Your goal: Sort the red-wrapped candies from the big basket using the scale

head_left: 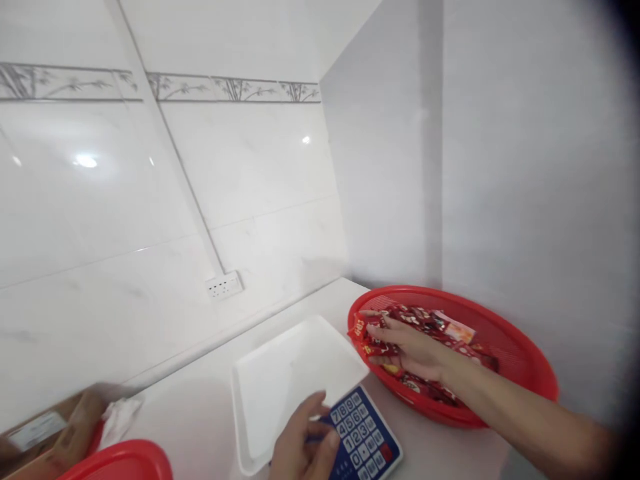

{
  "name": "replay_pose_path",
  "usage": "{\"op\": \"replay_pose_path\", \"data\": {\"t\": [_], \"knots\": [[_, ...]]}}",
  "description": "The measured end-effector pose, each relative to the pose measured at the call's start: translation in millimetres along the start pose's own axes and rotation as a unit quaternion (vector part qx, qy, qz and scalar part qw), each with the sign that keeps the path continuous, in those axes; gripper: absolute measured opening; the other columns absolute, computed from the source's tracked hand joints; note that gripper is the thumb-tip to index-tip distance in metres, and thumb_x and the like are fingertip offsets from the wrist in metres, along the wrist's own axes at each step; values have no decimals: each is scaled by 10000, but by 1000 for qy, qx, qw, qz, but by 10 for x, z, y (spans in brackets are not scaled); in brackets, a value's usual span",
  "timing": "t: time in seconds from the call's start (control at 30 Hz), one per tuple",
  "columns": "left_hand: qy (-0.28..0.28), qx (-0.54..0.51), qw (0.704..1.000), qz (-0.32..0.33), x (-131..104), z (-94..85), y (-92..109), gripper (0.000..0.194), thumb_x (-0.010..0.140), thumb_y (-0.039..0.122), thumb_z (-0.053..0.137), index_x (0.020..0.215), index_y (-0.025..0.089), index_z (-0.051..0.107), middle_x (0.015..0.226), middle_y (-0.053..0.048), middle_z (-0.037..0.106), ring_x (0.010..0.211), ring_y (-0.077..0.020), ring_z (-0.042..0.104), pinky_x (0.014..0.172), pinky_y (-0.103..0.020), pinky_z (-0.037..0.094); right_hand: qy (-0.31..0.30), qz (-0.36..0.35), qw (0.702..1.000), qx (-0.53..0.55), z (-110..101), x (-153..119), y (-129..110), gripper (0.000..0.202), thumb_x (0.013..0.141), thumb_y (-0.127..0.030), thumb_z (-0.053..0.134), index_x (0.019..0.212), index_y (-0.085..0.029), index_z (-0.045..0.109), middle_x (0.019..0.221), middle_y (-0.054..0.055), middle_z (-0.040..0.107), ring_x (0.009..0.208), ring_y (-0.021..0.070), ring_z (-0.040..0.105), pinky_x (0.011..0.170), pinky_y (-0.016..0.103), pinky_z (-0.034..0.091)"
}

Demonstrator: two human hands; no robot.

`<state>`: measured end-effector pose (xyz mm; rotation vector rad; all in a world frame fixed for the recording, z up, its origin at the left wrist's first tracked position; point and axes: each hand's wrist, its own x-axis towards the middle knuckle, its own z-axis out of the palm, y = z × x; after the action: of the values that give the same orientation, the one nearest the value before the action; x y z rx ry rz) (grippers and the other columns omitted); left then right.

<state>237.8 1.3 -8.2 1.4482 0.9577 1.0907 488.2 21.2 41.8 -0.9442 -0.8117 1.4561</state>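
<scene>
- Left hand point(305, 440): half-curled, thumb and fingers parted, over the blue rectangular keypad with pale keys point(363, 433), beside the shallow white plastic tray point(285, 373).
- Right hand point(413, 343): fingers extended over shiny red packets point(415, 317) (whether gripping any, I can't tell) inside the oval red plastic basket point(525, 370).

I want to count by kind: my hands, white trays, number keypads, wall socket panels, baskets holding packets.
Hands: 2 (left hand, right hand)
White tray: 1
Number keypad: 1
Wall socket panel: 1
Basket holding packets: 1
Total: 6
</scene>
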Motion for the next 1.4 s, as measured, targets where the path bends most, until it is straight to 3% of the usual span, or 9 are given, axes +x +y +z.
{"op": "replay_pose_path", "data": {"t": [0.2,0.37,0.53,0.73,0.93,1.0,1.1,1.27,1.4], "knots": [[-44,-56,995,-69,333,108,388,759,715,465,635,1342,179,316,1134,-156,569,850,-200,621,718,-339,526,-125,25,992,-1,621,114,331,392,727,-349,701,1054,-239,515,922,2,641,793,127,631,708,288,546],[-21,-62,995,-75,472,-69,350,559,688,416,676,1157,150,528,835,-87,672,704,-181,641,606,-289,509,-139,58,986,-69,844,198,459,395,741,-437,664,1031,-218,509,876,12,634,738,124,639,597,232,544],[19,-69,996,-57,523,-194,248,394,654,398,706,954,154,628,779,-69,687,630,-153,632,544,-247,493,-115,64,983,-126,937,312,495,379,730,-456,662,989,-220,518,868,10,610,738,121,614,564,232,547],[116,-111,986,-39,543,-417,244,343,624,307,750,910,156,632,757,-46,682,631,-123,624,538,-204,491,-100,59,981,-157,945,412,536,648,713,-414,688,1254,-247,372,1074,54,547,949,160,571,741,326,551],[165,-239,953,-88,455,-579,257,210,703,182,701,882,167,592,779,-25,682,592,-68,617,562,-158,507,-136,73,962,-224,902,404,519,1017,692,-476,679,1430,-284,7,1482,188,94,1277,258,323,913,415,440],[162,-288,936,-120,405,-592,272,117,762,111,624,858,158,577,800,-34,680,571,-51,610,549,-138,511,-121,49,957,-258,839,406,490,969,713,-500,645,1433,-274,36,1494,186,66,1304,271,286,922,414,428],[148,-353,908,-172,314,-622,308,103,845,67,483,858,127,565,782,-53,670,559,-39,605,523,-109,511,-72,-39,930,-359,606,431,375,778,787,-461,569,1418,-230,178,1461,169,239,1290,252,331,895,371,458],[126,-485,825,-260,139,-762,295,247,909,124,346,908,139,593,728,-54,670,546,-66,612,452,-118,518,67,-123,863,-486,-149,421,-17,578,830,-340,523,1361,-205,339,1407,111,381,1239,249,410,1019,394,341],[117,-490,820,-272,9,-842,169,259,882,117,364,852,144,620,705,-48,675,520,-70,597,386,-103,478,110,-85,805,-577,-768,293,-198,518,789,-347,561,1273,-180,480,1324,118,487,1209,313,430,1033,447,294]]}}
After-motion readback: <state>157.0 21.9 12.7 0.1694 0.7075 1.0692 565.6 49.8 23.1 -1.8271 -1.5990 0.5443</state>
